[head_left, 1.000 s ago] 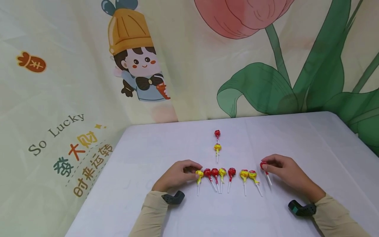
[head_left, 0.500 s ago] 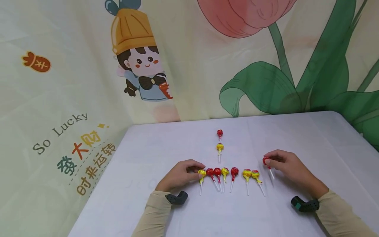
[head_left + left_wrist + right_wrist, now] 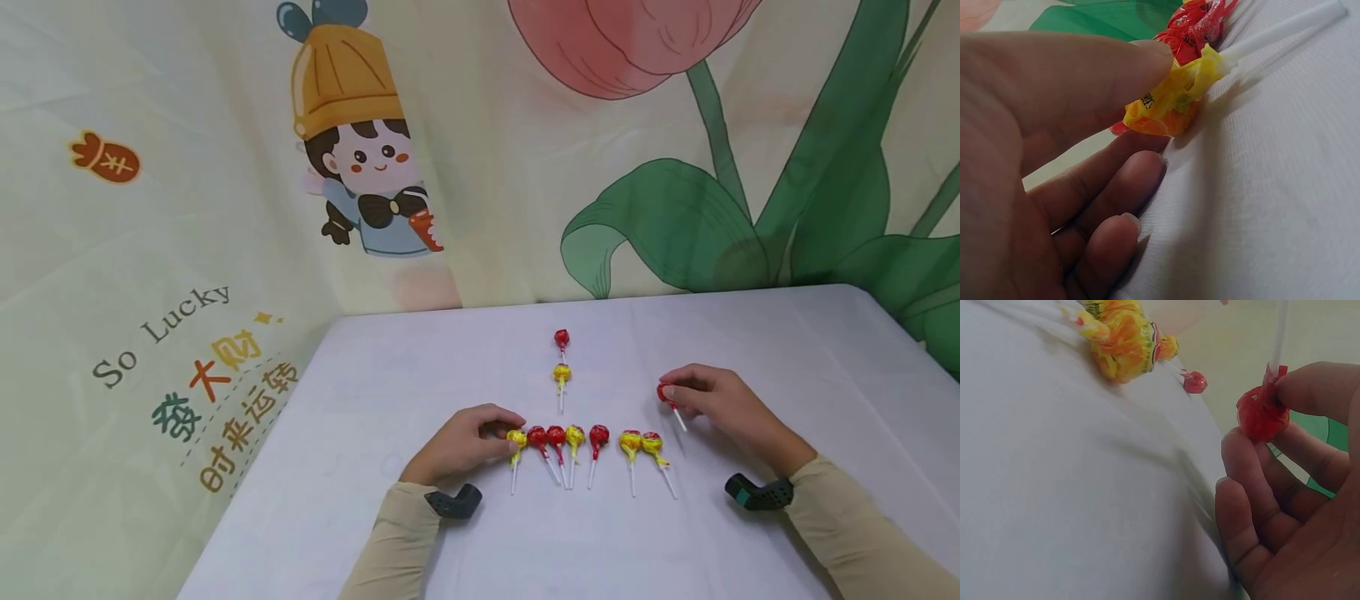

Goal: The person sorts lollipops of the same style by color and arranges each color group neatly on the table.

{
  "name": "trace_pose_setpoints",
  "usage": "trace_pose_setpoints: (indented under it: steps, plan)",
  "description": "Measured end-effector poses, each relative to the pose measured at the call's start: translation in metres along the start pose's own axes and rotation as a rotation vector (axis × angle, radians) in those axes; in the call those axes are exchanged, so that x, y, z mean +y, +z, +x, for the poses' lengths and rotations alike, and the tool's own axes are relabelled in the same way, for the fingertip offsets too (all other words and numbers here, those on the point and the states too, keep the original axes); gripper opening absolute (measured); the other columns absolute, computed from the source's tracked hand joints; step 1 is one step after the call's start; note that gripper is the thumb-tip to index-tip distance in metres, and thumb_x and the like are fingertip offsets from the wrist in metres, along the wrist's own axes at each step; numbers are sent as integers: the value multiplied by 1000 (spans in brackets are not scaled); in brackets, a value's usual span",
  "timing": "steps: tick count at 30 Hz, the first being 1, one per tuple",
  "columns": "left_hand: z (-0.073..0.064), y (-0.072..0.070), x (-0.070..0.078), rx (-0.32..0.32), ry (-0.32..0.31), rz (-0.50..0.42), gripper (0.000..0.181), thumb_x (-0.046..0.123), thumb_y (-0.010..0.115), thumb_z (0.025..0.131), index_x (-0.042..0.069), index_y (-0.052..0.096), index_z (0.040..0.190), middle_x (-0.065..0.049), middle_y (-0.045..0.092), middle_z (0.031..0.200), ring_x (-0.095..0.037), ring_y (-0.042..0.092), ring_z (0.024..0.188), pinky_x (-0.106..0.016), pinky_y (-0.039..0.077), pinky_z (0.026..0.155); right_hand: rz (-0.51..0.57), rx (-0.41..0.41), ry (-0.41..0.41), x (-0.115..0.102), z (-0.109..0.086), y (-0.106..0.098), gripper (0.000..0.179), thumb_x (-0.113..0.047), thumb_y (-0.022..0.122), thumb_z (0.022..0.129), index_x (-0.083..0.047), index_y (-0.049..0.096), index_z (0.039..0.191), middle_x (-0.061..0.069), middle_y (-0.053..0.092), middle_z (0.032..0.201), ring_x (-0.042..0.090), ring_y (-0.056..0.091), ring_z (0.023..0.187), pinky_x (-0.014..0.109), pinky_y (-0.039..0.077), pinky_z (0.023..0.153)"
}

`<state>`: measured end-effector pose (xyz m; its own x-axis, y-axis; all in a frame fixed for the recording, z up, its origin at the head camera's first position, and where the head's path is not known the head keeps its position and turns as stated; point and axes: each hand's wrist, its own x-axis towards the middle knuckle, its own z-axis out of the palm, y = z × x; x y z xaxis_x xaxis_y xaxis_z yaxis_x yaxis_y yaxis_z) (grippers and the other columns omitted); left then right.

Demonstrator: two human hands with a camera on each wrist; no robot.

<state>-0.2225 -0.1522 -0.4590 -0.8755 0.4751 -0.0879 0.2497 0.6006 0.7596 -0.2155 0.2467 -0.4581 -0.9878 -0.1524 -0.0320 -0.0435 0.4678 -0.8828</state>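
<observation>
My left hand (image 3: 461, 443) pinches the wrapped head of a yellow lollipop (image 3: 1166, 115) between thumb and fingers, at the left end of a row on the table. Right beside it are two red lollipops (image 3: 556, 437), then a yellow one (image 3: 574, 436) and another red one (image 3: 598, 437). After a gap lie two yellow lollipops (image 3: 631, 442), heads together. Behind and right of these, my right hand (image 3: 731, 414) holds a red lollipop (image 3: 1261, 414) by its head with thumb and fingertips. In the right wrist view that lollipop appears raised off the cloth.
Farther back on the white table (image 3: 420, 367), a red lollipop (image 3: 562, 337) lies in line behind a yellow lollipop (image 3: 562, 374). A printed curtain (image 3: 495, 208) hangs behind the table's far edge.
My right hand has moved the red lollipop away from me and slightly left, toward the table's far side. The left hand stays on its yellow lollipop. The head view has shifted slightly.
</observation>
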Motion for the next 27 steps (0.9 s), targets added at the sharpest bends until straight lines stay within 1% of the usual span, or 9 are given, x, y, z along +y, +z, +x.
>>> trace_pose_setpoints:
  steps: [8, 17, 20, 27]
  plan:
    - [2, 1, -3, 4, 5, 18, 29, 28, 76, 89, 28, 72, 118, 9, 63, 105, -17, 56, 97, -33, 49, 82, 25, -11, 53, -5, 17, 5, 49, -46, 66, 95, -10, 63, 127, 8, 66, 117, 29, 59, 103, 33, 53, 84]
    - [1, 0, -1, 2, 40, 14, 25, 25, 76, 89, 30, 73, 114, 10, 63, 100, -16, 57, 93, -33, 48, 81, 80, -30, 70, -11, 30, 10, 51, -45, 66, 96, -8, 61, 130, 11, 65, 122, 28, 60, 106, 32, 53, 85]
    - [0, -1, 0, -1, 43, 17, 25, 25, 76, 89, 31, 73, 114, 10, 63, 99, -16, 57, 92, -33, 48, 80, 100, -32, 69, -13, 35, 13, 51, -44, 66, 96, -7, 61, 131, 11, 64, 123, 28, 60, 107, 31, 53, 86]
    - [1, -1, -3, -7, 46, 36, 25, 26, 75, 90, 32, 73, 114, 12, 63, 99, -15, 56, 93, -32, 48, 80, 154, -43, 82, -16, 46, 20, 53, -40, 66, 97, -4, 58, 134, 14, 62, 128, 28, 58, 110, 29, 54, 86]
